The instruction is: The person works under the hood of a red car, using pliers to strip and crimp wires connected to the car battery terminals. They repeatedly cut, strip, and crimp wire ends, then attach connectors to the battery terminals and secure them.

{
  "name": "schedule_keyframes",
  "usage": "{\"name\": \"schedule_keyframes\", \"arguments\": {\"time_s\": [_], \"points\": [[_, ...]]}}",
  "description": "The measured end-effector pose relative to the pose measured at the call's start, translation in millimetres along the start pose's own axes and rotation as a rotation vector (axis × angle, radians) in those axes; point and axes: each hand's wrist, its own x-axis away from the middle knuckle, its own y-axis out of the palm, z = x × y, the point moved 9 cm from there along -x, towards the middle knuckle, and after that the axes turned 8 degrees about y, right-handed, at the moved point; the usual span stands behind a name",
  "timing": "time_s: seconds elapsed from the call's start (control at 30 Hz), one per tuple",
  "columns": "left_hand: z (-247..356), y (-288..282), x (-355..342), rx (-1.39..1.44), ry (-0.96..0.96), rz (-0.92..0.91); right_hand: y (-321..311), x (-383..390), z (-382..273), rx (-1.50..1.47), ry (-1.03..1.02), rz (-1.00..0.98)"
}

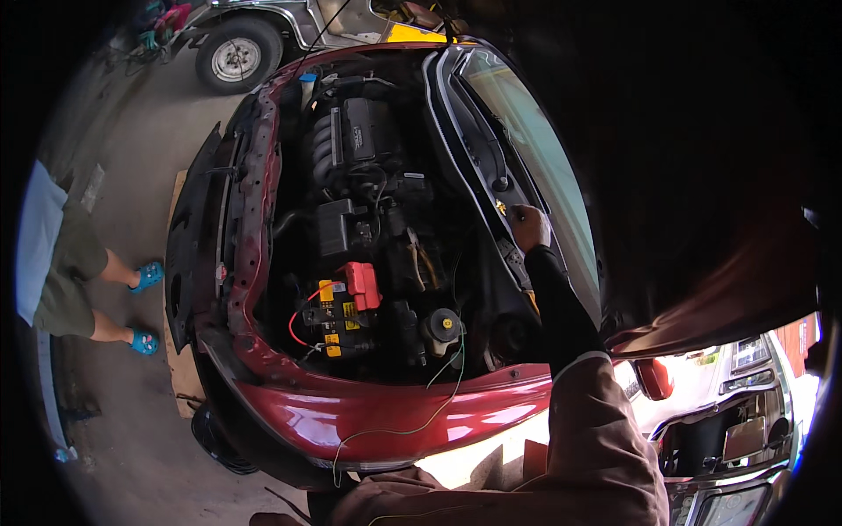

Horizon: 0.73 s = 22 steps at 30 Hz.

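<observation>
My right hand (pixel 531 230) reaches over the cowl (pixel 478 162) at the base of the windshield (pixel 535 145). Its fingers are curled closed, and whatever they hold is hidden. Just beside the fingers, a small yellowish piece (pixel 501 207) shows on the cowl, close to the wiper arm (pixel 501 171). Below is the open engine bay of a red car, with a black engine cover (pixel 364 127). A two-legged tool, perhaps pliers (pixel 423 263), lies among the dark parts. My left hand is out of the picture.
A battery (pixel 333 317) with a red terminal cover (pixel 362 285) sits nearer me. A thin green wire (pixel 403 429) trails over the red fender (pixel 377 412). The raised hood (pixel 710 263) looms at right. Someone in blue clogs (pixel 145 342) stands at left. Another vehicle's wheel (pixel 237 58) is beyond.
</observation>
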Motion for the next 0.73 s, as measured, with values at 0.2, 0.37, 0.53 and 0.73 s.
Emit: {"name": "schedule_keyframes", "arguments": {"time_s": [0.2,0.37,0.53,0.73], "points": [[14,-28,13,-0.065,0.114,0.150,43,-37,-4,0.172,-0.111,-0.075],[28,-57,41,-0.150,0.242,0.271,45,-44,1,0.243,-0.062,-0.106],[27,-73,44,-0.157,0.287,0.323,46,-44,8,0.248,0.004,-0.100],[25,-81,39,-0.024,0.227,0.154,42,-39,17,0.207,0.054,-0.027]]}}
